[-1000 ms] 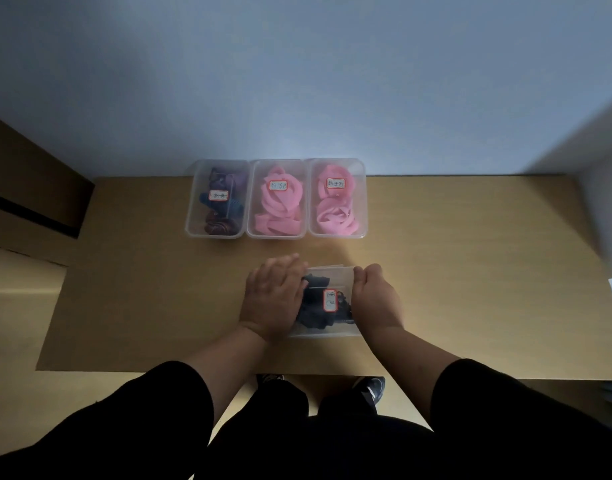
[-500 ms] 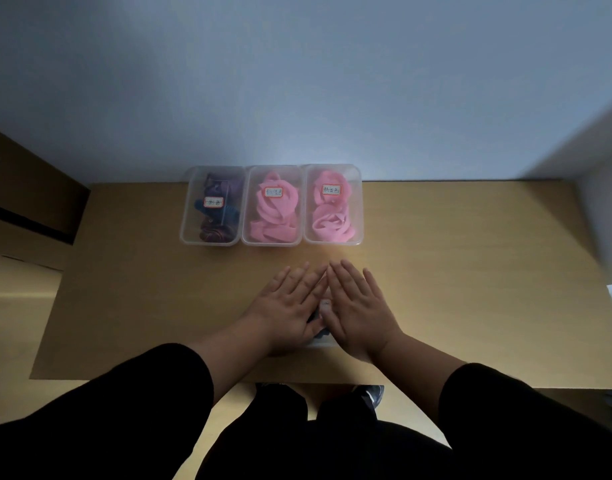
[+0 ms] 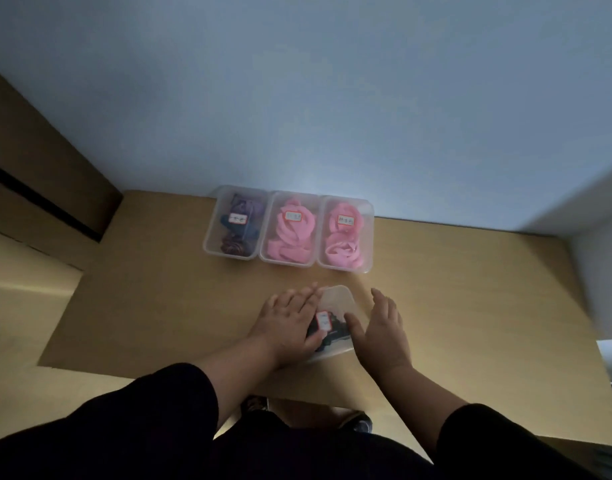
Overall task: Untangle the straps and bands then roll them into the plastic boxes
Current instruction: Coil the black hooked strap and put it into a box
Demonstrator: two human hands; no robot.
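Wooden table [image 3: 470,306]; pale wall [image 3: 332,98] behind; brown cabinet [image 3: 37,161] left; shoes [image 3: 361,424] under table edge.

We see a dim, soft picture with a cool blue cast on the wall [image 3: 332,91]. The brightest patch lies low on the wall just behind the three far boxes [image 3: 287,230], fading outward into grey. The surface [image 3: 470,306] is lit evenly, with faint shadow beneath the hands [image 3: 290,323]. The dark sleeves [image 3: 124,427] near us lose all detail. The box labels are too blurred to read. Wide-angle distortion bends the surface edges, and the right margin smears.
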